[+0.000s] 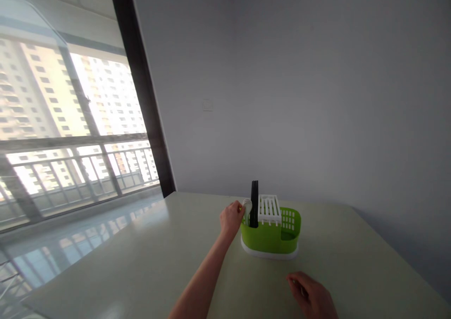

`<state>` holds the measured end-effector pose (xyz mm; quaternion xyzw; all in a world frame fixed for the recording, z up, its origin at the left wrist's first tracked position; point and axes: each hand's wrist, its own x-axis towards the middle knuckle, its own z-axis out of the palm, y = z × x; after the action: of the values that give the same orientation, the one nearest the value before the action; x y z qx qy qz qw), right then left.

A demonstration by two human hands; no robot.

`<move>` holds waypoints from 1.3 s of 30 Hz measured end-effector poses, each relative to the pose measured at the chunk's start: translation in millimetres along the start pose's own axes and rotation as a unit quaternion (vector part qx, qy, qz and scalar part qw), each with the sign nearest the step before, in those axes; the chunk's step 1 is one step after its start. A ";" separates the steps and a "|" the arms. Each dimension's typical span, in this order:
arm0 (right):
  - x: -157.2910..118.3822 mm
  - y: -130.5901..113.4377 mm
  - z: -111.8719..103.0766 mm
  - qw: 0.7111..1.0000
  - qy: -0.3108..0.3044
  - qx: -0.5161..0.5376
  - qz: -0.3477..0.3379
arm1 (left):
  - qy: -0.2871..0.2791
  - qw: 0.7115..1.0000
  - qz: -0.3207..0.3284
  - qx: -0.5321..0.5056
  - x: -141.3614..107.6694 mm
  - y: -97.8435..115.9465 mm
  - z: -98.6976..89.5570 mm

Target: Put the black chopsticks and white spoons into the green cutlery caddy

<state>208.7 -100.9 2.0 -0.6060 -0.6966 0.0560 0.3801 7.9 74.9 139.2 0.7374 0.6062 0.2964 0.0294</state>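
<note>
Nearest, at lower right, the right hand (312,296) rests curled on the tabletop (141,267), holding nothing I can make out. Left hand (230,219) pinches a white spoon (247,207) in the green caddy (269,237) at frame centre. Light, stiff, smooth plastic; grip its handle end.

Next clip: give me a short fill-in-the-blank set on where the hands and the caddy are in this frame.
1. The left hand is at the ______ side of the green caddy, by the white spoons.
2. The right hand rests on the ______, apart from the caddy.
3. The tall utensils standing upright in the caddy are ______ in colour.
4. The caddy's slatted insert is ______ in colour.

Missing words: left; table; black; white
</note>
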 end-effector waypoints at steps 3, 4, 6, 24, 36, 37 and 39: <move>-1.3 2.5 -1.0 1.000 -0.001 -0.012 -0.010 | 0.044 0.999 0.020 -0.011 -15.0 -10.2 -1.0; -1.7 3.9 -1.6 1.000 0.005 -0.017 -0.013 | 0.060 0.998 0.019 -0.011 -23.7 -16.0 0.3; -1.6 6.7 -3.8 0.999 0.033 -0.033 -0.009 | 0.074 0.997 0.004 -0.007 -45.2 -31.3 6.1; 83.7 -19.5 -9.5 0.950 0.075 -0.303 0.027 | -0.012 0.986 -0.094 -0.138 -90.1 -115.9 62.3; 91.9 57.6 -76.8 0.939 0.027 -0.332 0.088 | -0.039 0.985 -0.085 -0.142 -91.7 -118.9 64.0; 92.2 65.6 -83.7 0.938 0.025 -0.333 0.092 | -0.040 0.985 -0.085 -0.143 -91.6 -118.6 63.8; 92.5 81.0 -96.7 0.936 0.022 -0.336 0.099 | -0.042 0.985 -0.086 -0.144 -91.3 -118.3 63.4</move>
<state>333.5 -34.8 69.2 -0.7654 -0.6026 -0.1573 0.1622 -73.9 42.9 2.7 0.6823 0.6166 0.3457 0.1863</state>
